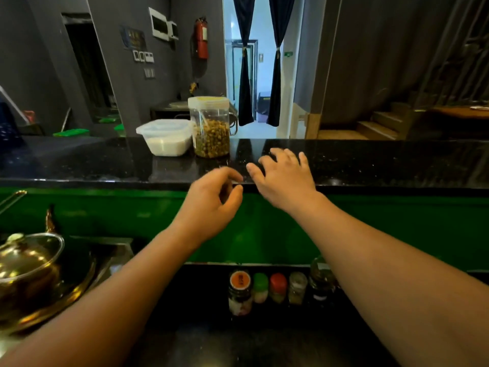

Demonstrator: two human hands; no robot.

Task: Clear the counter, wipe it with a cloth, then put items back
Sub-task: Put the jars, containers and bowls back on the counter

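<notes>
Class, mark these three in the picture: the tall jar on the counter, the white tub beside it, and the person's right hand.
tall jar (212,136): head view, clear wall over its contents.
white tub (167,144): head view, front wall.
right hand (284,178): head view, back of the hand.

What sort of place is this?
Probably a small restaurant's serving bar: a glossy black stone counter, a row of capped seasoning jars below it, and a red fire extinguisher on the grey wall.

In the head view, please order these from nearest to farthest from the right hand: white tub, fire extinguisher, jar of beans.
1. Jar of beans, on the counter, left of the right hand.
2. White tub, farther left beside the jar.
3. Fire extinguisher, on the back wall.
</notes>
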